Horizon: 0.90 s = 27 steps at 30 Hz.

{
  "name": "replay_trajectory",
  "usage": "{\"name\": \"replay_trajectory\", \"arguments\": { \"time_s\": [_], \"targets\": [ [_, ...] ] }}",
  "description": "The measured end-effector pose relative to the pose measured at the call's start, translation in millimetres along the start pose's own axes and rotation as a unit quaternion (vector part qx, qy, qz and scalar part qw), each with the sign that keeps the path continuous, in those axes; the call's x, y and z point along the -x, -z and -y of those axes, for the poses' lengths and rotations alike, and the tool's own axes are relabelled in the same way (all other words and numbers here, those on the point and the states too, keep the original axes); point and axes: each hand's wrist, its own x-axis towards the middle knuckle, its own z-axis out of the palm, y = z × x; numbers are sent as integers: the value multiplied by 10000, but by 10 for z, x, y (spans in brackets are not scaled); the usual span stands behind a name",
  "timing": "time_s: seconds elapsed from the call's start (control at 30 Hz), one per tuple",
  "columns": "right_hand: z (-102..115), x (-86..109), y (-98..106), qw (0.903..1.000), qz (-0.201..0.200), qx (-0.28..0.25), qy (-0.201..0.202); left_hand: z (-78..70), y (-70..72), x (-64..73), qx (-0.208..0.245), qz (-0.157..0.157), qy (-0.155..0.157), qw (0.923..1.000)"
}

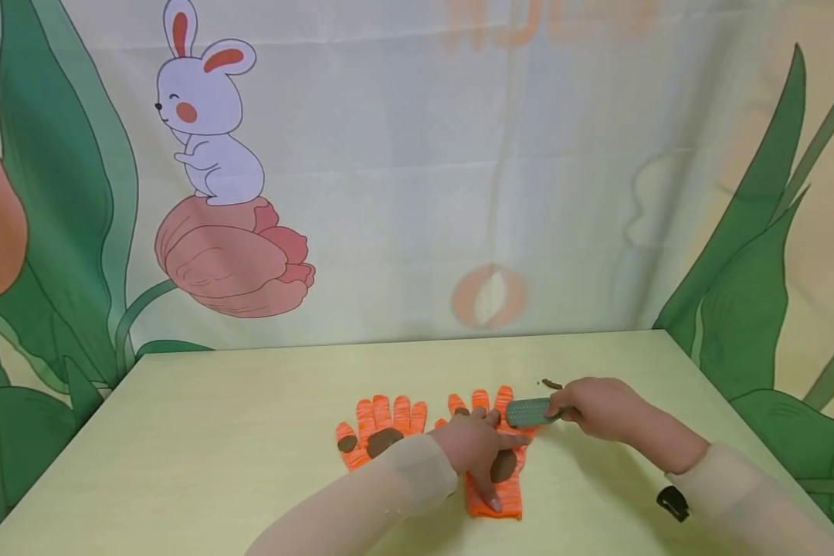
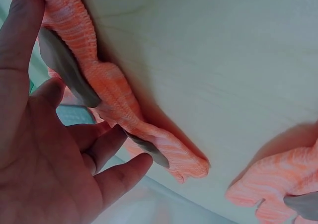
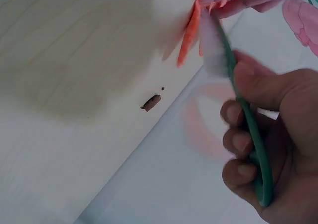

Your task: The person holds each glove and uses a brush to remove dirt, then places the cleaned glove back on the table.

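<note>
Orange glove point(image 1: 510, 488) flat on the worktop point(image 1: 181, 463), right of centre in my head view, cuff toward me, brown patch on its palm. Left hand point(image 1: 472, 444) rests across it, fingers spread and loose, pressing rather than grasping. Second glove point(image 1: 391, 420) lies just left of it, part hidden behind the left sleeve point(image 1: 389, 486), also brown-patched. Right hand point(image 1: 601, 405) comes in from the right, fingers wrapped round the handle of a green brush point(image 1: 528, 412); its head is over the first glove's right-hand side. Bristles blurred on my right wrist feed; I cannot tell if they touch the knit. Just beyond the brush, a brown scrap point(image 3: 151, 103) on the worktop, tiny speck beside it. Farthest: pale backdrop point(image 1: 389, 154), printed with a white rabbit point(image 1: 215, 116) on a pink flower point(image 1: 222, 262).
</note>
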Motion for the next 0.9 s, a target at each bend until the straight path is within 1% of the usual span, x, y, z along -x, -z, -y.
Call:
{"name": "replay_trajectory", "arguments": {
  "time_s": [0.07, 0.13, 0.2, 0.27, 0.33, 0.37, 0.47, 0.53, 0.6, 0.67, 0.73, 0.8, 0.87, 0.9],
  "targets": [
    [-12, -13, 5, 9996, -82, 218, -170, -3, -5, -20, 39, 29, -49, 10000],
    [-41, -14, 40, 9994, -125, 117, -298, -4, -23, -61, 120, 59, -55, 9999],
    [-80, -5, 74, 9996, -131, -116, -202, -7, -22, -67, 154, 101, -27, 9998],
    [-99, 15, 88, 9994, -34, -350, -52, -6, -11, -60, 138, 123, 29, 9998],
    [-84, 35, 69, 9991, 87, -413, 56, -2, 2, -37, 87, 134, 40, 9999],
    [-74, 44, 45, 9995, 88, -302, 78, 2, 2, -29, 63, 124, 44, 9999],
    [-33, 49, -5, 9999, 29, 129, -88, 13, -14, -33, 30, 89, -23, 10000],
    [-26, 40, -4, 9982, -117, 543, -223, 14, -25, -36, -22, 68, -80, 9999],
    [-33, 27, 18, 9962, -282, 753, -346, 12, -30, -39, -116, 38, -111, 9999],
    [-37, 22, 51, 9970, -385, 577, -349, 11, -39, -35, -118, 34, -115, 9999],
    [-44, 33, 78, 9989, -362, 203, -207, 11, -41, -33, -49, 31, -59, 10000],
    [-48, 55, 79, 9997, -171, -199, 7, 12, -43, -26, 81, 19, -1, 10000],
    [-53, 83, 56, 9991, 68, -396, 159, 15, -44, -20, 175, 18, 36, 9998],
    [-55, 97, 37, 9988, 166, -420, 167, 17, -43, -19, 205, 12, 53, 9998]
  ]
}}
